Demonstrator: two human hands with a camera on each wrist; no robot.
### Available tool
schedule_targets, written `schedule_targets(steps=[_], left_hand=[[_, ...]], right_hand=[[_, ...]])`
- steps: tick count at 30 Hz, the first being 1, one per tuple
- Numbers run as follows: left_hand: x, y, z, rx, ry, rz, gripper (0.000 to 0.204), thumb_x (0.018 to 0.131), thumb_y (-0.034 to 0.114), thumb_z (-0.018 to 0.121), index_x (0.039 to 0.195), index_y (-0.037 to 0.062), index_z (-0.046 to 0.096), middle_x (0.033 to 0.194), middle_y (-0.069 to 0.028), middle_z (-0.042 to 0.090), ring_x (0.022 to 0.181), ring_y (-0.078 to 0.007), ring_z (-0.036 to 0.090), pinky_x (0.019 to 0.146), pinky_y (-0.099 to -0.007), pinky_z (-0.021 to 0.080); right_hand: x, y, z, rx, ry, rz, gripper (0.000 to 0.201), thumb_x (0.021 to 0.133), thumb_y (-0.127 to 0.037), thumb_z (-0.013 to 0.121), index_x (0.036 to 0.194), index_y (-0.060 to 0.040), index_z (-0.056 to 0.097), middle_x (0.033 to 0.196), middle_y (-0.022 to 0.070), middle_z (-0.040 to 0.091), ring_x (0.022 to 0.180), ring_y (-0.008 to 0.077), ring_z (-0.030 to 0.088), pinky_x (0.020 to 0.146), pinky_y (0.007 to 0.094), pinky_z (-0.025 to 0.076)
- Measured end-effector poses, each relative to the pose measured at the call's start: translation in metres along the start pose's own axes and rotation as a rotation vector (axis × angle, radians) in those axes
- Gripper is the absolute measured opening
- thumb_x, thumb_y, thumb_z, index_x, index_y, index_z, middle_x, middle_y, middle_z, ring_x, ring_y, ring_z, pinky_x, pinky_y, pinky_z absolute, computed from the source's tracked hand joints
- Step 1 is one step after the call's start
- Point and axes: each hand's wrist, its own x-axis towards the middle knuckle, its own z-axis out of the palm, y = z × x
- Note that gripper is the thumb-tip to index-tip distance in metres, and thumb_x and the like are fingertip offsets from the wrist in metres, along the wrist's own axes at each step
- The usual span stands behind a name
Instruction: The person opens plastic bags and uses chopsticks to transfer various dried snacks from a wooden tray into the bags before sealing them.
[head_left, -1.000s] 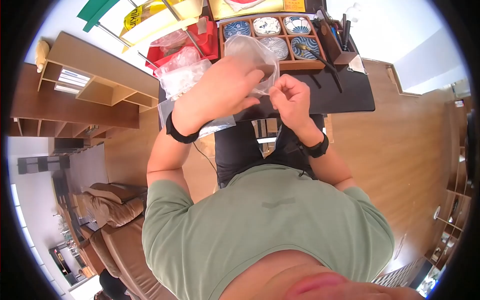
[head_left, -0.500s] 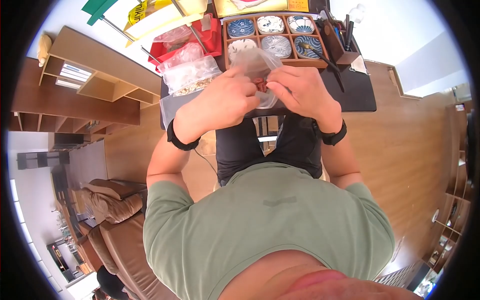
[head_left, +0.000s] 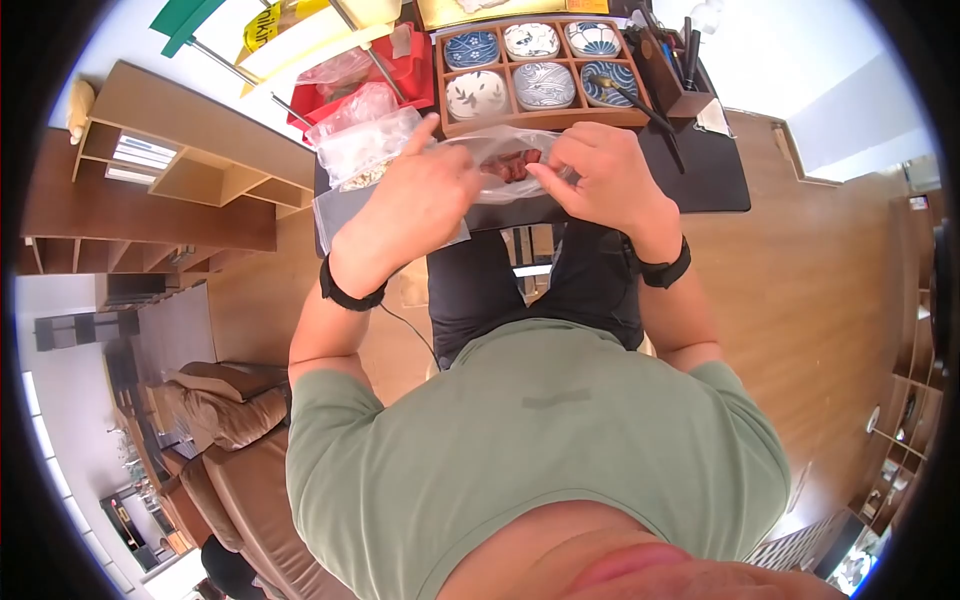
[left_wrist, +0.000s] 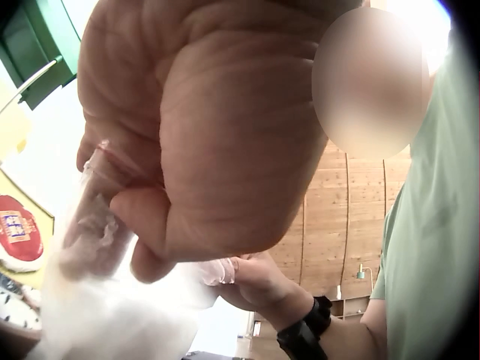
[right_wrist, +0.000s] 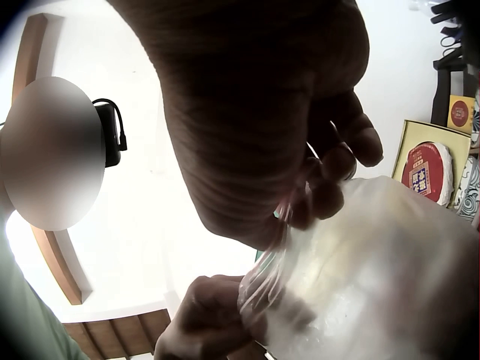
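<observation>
A clear plastic bag (head_left: 487,190) is stretched between both hands just in front of the wooden tray, its mouth spread wide. Dark red dried pieces (head_left: 510,165) lie inside it. My left hand (head_left: 425,190) grips the bag's left rim, the index finger sticking out toward the tray. At the opposite rim my right hand (head_left: 605,175) pinches the plastic between thumb and fingers. Seen from the left wrist, the filmy bag (left_wrist: 112,307) hangs below curled fingers. In the right wrist view the plastic (right_wrist: 274,289) is gathered in folds between the hands.
Beyond the bag, a divided wooden tray (head_left: 600,122) holds several patterned dishes, a dark brush-like tool lying across its right side. A red bin (head_left: 420,75) and bags of dry goods (head_left: 365,150) stand left. A wooden pen holder (head_left: 690,100) is at right.
The bag has come down and its mouth has been pulled wide, showing the red pieces. My left hand has shifted left, and my right hand has taken a higher hold on the right rim.
</observation>
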Motion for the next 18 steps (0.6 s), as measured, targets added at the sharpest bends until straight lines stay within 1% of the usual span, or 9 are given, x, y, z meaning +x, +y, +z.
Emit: schedule_targets(steps=[2, 5, 7, 9, 12, 14, 15, 17, 18], left_hand=[[0.001, -0.001, -0.007, 0.093, 0.132, -0.07, 0.01, 0.072, -0.004, 0.06, 0.08, 0.0015, 0.061, 0.09, -0.0106, 0.066, 0.1, -0.0289, 0.066, 0.115, -0.0609, 0.035], [0.004, -0.003, -0.009, 0.077, 0.181, -0.05, 0.008, 0.072, -0.004, 0.06, 0.077, 0.0021, 0.059, 0.087, -0.0098, 0.066, 0.103, -0.0285, 0.066, 0.115, -0.0619, 0.033], [0.004, -0.002, -0.007, 0.06, 0.123, -0.002, 0.009, 0.071, -0.002, 0.061, 0.078, 0.0038, 0.061, 0.084, -0.009, 0.064, 0.102, -0.0282, 0.065, 0.114, -0.0614, 0.034], [0.002, -0.002, -0.006, 0.047, 0.06, 0.033, 0.01, 0.07, 0.0, 0.062, 0.078, 0.0054, 0.063, 0.08, -0.0081, 0.062, 0.101, -0.0278, 0.064, 0.113, -0.0609, 0.035], [-0.005, 0.001, -0.005, -0.076, 0.107, 0.063, 0.009, 0.069, 0.001, 0.064, 0.076, 0.0057, 0.06, 0.081, -0.0088, 0.062, 0.104, -0.0267, 0.063, 0.113, -0.0609, 0.035], [-0.008, 0.004, -0.001, -0.087, 0.231, 0.112, 0.011, 0.067, 0.001, 0.064, 0.073, 0.0065, 0.058, 0.083, -0.0078, 0.063, 0.108, -0.0262, 0.063, 0.114, -0.0629, 0.033], [-0.011, 0.004, 0.001, -0.086, 0.23, 0.11, 0.011, 0.067, 0.001, 0.064, 0.073, 0.0065, 0.058, 0.083, -0.0078, 0.063, 0.108, -0.0262, 0.063, 0.114, -0.0629, 0.033], [-0.019, 0.006, 0.008, -0.133, 0.324, 0.034, 0.018, 0.062, -0.005, 0.06, 0.075, 0.0085, 0.059, 0.08, -0.0016, 0.062, 0.115, -0.0267, 0.065, 0.117, -0.0667, 0.026], [-0.021, 0.007, 0.012, -0.131, 0.324, 0.031, 0.018, 0.062, -0.005, 0.06, 0.075, 0.0085, 0.059, 0.08, -0.0016, 0.062, 0.115, -0.0267, 0.065, 0.117, -0.0667, 0.026]], right_hand=[[0.003, -0.002, -0.004, -0.029, 0.005, -0.011, 0.024, 0.076, -0.013, 0.081, 0.068, -0.0073, 0.06, 0.064, 0.0057, 0.057, 0.058, 0.0252, 0.057, 0.051, 0.0346, 0.043], [0.005, 0.0, -0.004, -0.058, 0.035, -0.036, 0.025, 0.076, -0.013, 0.082, 0.067, -0.0077, 0.059, 0.063, 0.0054, 0.057, 0.057, 0.0247, 0.056, 0.05, 0.0343, 0.043], [0.006, 0.002, -0.005, -0.059, 0.055, -0.058, 0.026, 0.076, -0.013, 0.082, 0.067, -0.0078, 0.058, 0.063, 0.0053, 0.056, 0.057, 0.0243, 0.056, 0.05, 0.0342, 0.042], [0.004, 0.002, -0.007, -0.051, 0.114, 0.02, 0.027, 0.078, -0.02, 0.08, 0.065, -0.0095, 0.058, 0.062, 0.0041, 0.056, 0.06, 0.0267, 0.057, 0.051, 0.037, 0.045], [0.001, 0.002, -0.009, -0.059, 0.062, 0.011, 0.028, 0.076, -0.017, 0.081, 0.065, -0.01, 0.055, 0.063, 0.0032, 0.056, 0.06, 0.0255, 0.057, 0.051, 0.0364, 0.045], [-0.002, -0.001, -0.007, -0.037, 0.017, 0.022, 0.028, 0.075, -0.016, 0.081, 0.066, -0.01, 0.055, 0.063, 0.0031, 0.056, 0.06, 0.025, 0.057, 0.051, 0.0361, 0.045], [-0.003, -0.001, -0.006, -0.028, -0.023, 0.036, 0.028, 0.074, -0.014, 0.081, 0.066, -0.01, 0.054, 0.063, 0.0031, 0.056, 0.06, 0.0246, 0.057, 0.052, 0.0358, 0.044], [-0.008, 0.0, -0.002, -0.027, -0.044, 0.046, 0.027, 0.074, -0.013, 0.081, 0.068, -0.0098, 0.055, 0.064, 0.0033, 0.056, 0.062, 0.0247, 0.057, 0.052, 0.0362, 0.045], [-0.009, 0.0, 0.001, -0.024, -0.064, 0.052, 0.025, 0.074, -0.012, 0.081, 0.07, -0.0096, 0.056, 0.065, 0.0035, 0.057, 0.063, 0.0247, 0.057, 0.053, 0.0366, 0.046]])
